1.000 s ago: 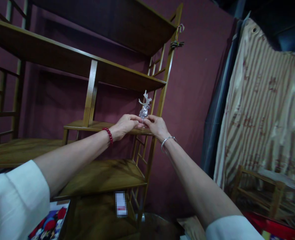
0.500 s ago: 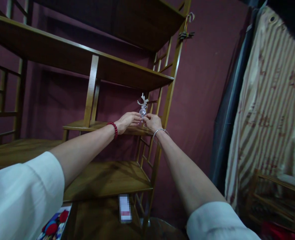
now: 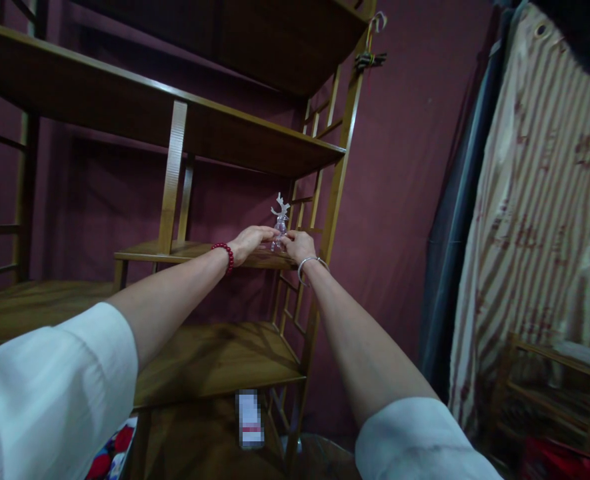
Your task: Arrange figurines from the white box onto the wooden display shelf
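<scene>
A clear figurine with pale antlers, like a deer (image 3: 280,223), stands upright at the right end of a middle wooden shelf (image 3: 195,249). My left hand (image 3: 253,243), with a red bead bracelet at the wrist, reaches it from the left, fingertips closed against its side. From the right, my right hand (image 3: 299,245), wearing a silver bangle, pinches its lower body. Fingers partly cover the figurine's base, so I cannot tell whether it rests fully on the board.
The wooden rack's upper shelf (image 3: 255,130) runs above my hands, and a lower shelf (image 3: 215,357) lies beneath. A blurred white item (image 3: 249,420) sits at the bottom. A striped curtain (image 3: 525,220) hangs on the right; a small bundle (image 3: 371,61) hangs from the rack post.
Both hands and the figurine have shifted slightly left and down in view. The camera view has also moved a little. The hands stay on the figurine.
</scene>
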Action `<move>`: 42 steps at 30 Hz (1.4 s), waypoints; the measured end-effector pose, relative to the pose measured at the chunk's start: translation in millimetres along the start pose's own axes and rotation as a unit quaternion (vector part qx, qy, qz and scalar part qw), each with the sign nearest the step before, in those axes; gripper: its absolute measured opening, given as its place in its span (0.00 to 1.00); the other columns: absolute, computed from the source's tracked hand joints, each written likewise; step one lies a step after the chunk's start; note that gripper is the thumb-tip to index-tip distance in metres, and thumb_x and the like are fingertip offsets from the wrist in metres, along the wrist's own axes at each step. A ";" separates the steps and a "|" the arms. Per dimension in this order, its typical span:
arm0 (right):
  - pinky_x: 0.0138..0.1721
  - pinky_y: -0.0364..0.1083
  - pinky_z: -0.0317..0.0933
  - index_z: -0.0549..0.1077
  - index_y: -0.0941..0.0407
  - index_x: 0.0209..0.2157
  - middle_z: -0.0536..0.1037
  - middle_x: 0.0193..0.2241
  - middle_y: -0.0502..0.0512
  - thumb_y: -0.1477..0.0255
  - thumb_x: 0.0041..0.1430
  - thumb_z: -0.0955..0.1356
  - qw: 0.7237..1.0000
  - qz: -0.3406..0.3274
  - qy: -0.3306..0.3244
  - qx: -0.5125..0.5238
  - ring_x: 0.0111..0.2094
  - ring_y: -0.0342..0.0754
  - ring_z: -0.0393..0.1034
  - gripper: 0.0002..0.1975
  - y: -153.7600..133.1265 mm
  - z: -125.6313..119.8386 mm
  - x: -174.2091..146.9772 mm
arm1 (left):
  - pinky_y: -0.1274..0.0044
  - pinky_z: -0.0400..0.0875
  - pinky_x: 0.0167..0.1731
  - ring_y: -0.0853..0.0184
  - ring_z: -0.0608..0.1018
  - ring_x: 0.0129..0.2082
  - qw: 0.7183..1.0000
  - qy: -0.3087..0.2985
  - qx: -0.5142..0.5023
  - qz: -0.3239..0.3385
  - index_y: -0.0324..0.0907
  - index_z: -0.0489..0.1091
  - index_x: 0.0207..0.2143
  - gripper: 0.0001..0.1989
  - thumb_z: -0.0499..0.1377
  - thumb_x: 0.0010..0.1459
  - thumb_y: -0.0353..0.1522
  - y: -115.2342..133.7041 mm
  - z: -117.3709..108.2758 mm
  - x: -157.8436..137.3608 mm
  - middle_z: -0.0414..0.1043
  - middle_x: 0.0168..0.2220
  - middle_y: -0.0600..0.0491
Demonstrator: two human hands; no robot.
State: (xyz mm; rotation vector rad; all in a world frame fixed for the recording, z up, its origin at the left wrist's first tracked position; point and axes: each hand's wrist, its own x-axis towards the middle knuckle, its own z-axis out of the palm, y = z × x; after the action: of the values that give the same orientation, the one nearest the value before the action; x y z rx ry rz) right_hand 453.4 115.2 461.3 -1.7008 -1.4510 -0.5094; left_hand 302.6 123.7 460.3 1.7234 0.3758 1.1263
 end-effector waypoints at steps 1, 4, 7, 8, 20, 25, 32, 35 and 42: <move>0.28 0.39 0.54 0.75 0.55 0.30 0.76 0.25 0.52 0.66 0.51 0.64 1.000 0.002 -0.006 -0.005 0.27 0.42 0.65 0.10 0.0 1.4 0.3 | 0.74 0.63 0.42 0.64 0.71 0.42 1.000 -0.003 0.009 0.000 0.37 0.72 0.33 0.12 0.55 0.44 0.30 -2.3 -0.8 1.5 0.73 0.39 0.48; 0.29 0.38 0.55 0.75 0.55 0.30 0.76 0.26 0.51 0.66 0.51 0.64 1.000 0.011 -0.019 -0.013 0.28 0.42 0.66 0.10 0.3 5.2 1.2 | 0.74 0.62 0.42 0.64 0.71 0.42 0.999 -0.004 0.044 0.006 0.37 0.72 0.34 0.13 0.55 0.45 0.31 -7.6 -2.0 4.9 0.73 0.40 0.48; 0.29 0.37 0.56 0.76 0.55 0.30 0.76 0.25 0.51 0.67 0.50 0.65 0.999 0.017 -0.032 -0.013 0.28 0.41 0.66 0.10 0.5 7.9 0.6 | 0.75 0.61 0.43 0.65 0.72 0.39 0.997 -0.001 0.076 0.018 0.36 0.73 0.32 0.12 0.55 0.44 0.30 -8.8 -1.2 5.7 0.74 0.37 0.49; 0.28 0.37 0.56 0.76 0.55 0.29 0.76 0.25 0.51 0.67 0.50 0.65 0.999 0.020 -0.035 -0.011 0.28 0.41 0.66 0.09 0.4 8.4 -0.1 | 0.75 0.61 0.43 0.66 0.72 0.38 0.996 -0.006 0.082 0.017 0.36 0.73 0.31 0.11 0.55 0.44 0.29 -8.3 -0.6 5.3 0.74 0.36 0.49; 0.28 0.35 0.57 0.76 0.57 0.28 0.75 0.20 0.49 0.72 0.49 0.65 0.998 0.044 -0.049 0.021 0.26 0.39 0.67 0.07 -3.1 8.5 -3.2 | 0.76 0.65 0.40 0.69 0.74 0.32 0.995 -0.050 0.067 -0.049 0.36 0.72 0.34 0.13 0.51 0.48 0.23 -1.1 10.9 -0.6 0.75 0.28 0.51; 0.26 0.34 0.57 0.76 0.58 0.27 0.74 0.20 0.48 0.72 0.49 0.66 0.995 0.071 -0.055 0.051 0.25 0.39 0.68 0.07 -2.7 10.3 -2.9 | 0.78 0.66 0.38 0.71 0.74 0.30 0.994 -0.046 0.059 -0.077 0.36 0.71 0.38 0.14 0.50 0.50 0.22 3.0 13.4 -4.8 0.74 0.29 0.51; 0.24 0.35 0.56 0.76 0.58 0.27 0.75 0.21 0.50 0.72 0.49 0.65 0.995 0.057 -0.062 0.044 0.25 0.40 0.68 0.08 1.3 13.9 0.1 | 0.80 0.66 0.37 0.73 0.73 0.30 0.993 -0.036 0.081 -0.080 0.36 0.70 0.40 0.16 0.50 0.50 0.21 5.9 14.1 -6.1 0.74 0.30 0.52; 0.24 0.35 0.56 0.76 0.58 0.29 0.75 0.23 0.51 0.71 0.50 0.65 0.997 0.049 -0.060 0.011 0.26 0.41 0.68 0.09 0.9 14.0 1.1 | 0.80 0.65 0.37 0.73 0.72 0.29 0.991 -0.045 0.102 -0.078 0.37 0.70 0.40 0.17 0.51 0.48 0.19 6.0 14.9 -5.5 0.74 0.28 0.54; 0.25 0.35 0.56 0.76 0.57 0.27 0.75 0.21 0.50 0.69 0.49 0.65 0.997 0.058 -0.051 0.005 0.25 0.40 0.67 0.09 -2.8 11.7 -1.7 | 0.82 0.63 0.35 0.75 0.70 0.27 0.989 -0.058 0.114 -0.078 0.36 0.67 0.45 0.22 0.51 0.46 0.18 4.4 16.5 -4.7 0.73 0.29 0.54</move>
State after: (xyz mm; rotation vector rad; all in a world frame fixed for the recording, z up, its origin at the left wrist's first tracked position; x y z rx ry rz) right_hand 448.0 123.4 454.2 -1.8142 -1.4135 -0.3551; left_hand 312.6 109.0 460.6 1.9115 0.5754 0.8928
